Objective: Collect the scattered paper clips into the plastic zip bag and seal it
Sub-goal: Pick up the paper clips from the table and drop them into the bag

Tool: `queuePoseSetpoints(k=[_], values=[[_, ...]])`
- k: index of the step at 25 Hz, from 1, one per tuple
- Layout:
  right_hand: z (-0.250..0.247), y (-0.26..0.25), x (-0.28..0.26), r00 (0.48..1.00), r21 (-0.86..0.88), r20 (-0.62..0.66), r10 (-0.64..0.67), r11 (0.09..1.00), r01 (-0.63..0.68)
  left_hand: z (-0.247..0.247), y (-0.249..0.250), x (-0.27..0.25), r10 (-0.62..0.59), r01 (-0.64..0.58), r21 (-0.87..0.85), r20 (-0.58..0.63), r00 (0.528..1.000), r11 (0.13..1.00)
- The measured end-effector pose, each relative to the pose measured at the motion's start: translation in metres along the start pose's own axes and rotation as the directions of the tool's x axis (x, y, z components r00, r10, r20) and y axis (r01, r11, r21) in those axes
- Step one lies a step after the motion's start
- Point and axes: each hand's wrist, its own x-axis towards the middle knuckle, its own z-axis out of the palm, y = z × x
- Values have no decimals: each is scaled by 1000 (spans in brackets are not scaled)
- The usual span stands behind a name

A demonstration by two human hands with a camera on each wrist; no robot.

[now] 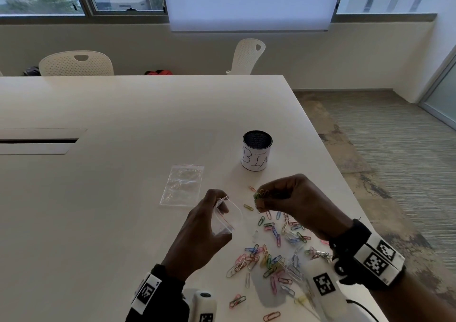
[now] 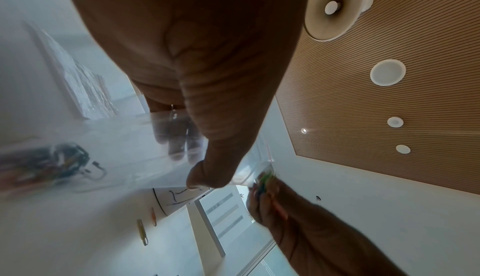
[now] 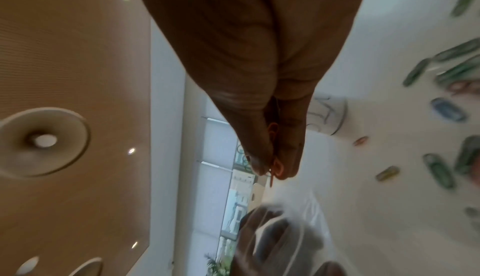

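My left hand (image 1: 217,213) holds a small clear zip bag (image 1: 228,217) with a red seal line above the table, thumb and fingers on its mouth. In the left wrist view the zip bag (image 2: 124,157) has several coloured clips bunched inside. My right hand (image 1: 266,198) pinches a bunch of coloured paper clips (image 1: 259,196) just right of the bag's mouth; in the right wrist view the fingertips (image 3: 275,165) close on a clip above the bag (image 3: 285,225). Many coloured paper clips (image 1: 271,252) lie scattered on the white table (image 1: 123,198) under and before my right hand.
A second clear zip bag (image 1: 182,186) lies flat beyond my left hand. A mesh cup labelled BIN (image 1: 256,154) stands behind the clips. The table's right edge (image 1: 328,156) runs close past the cup. White chairs (image 1: 76,64) stand at the far side.
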Motion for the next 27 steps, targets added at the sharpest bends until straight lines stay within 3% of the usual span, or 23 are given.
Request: queuePoseSetpoints(k=[3,8,11,15,20,23,27], values=[[28,-18,2,991,-169,-2,-136,977,134,2,3,1,-8,8,-4,13,1000,1000],[68,-13,14,939,-552,121,-321,765,332,0,8,0,-14,14,-38,7,1000,999],[73,-12,17,943,-601,144,-301,730,325,-1,6,-2,-15,15,-57,0,1000,998],[67,-19,14,936,-551,178,-302,758,349,-1,6,-2,-25,25,-54,-1,1000,998],[45,-21,1,929,-582,86,-359,739,339,-1,1,-2,-25,25,-20,2,1000,999],[31,-10,-14,915,-570,273,-298,716,403,-3,-5,-3,-17,16,-13,-20,1000,1000],[39,25,-25,881,-644,469,-63,658,390,-6,-7,-4,-39,38,-24,-45,998,999]])
